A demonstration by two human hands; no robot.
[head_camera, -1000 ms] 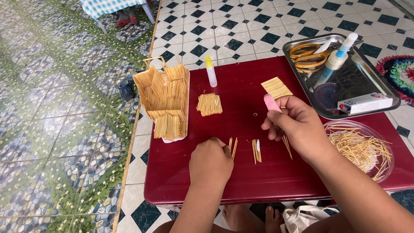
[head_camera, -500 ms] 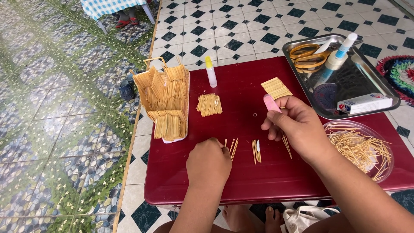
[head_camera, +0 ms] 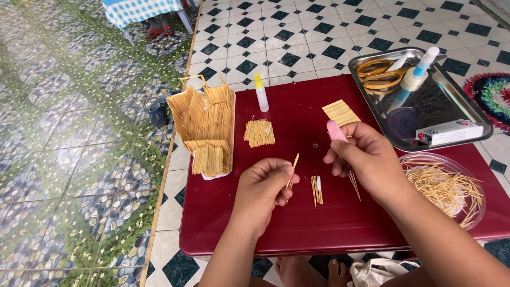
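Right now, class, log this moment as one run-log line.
left hand: pinches toothpick, lifted off red table | right hand: grips pink cutter | nearby: cut toothpicks, toothpick house

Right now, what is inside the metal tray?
The metal tray holds orange-handled scissors, a tape roll, a blue-capped glue bottle, a small box and a round blue piece. Anything beneath these is covered.
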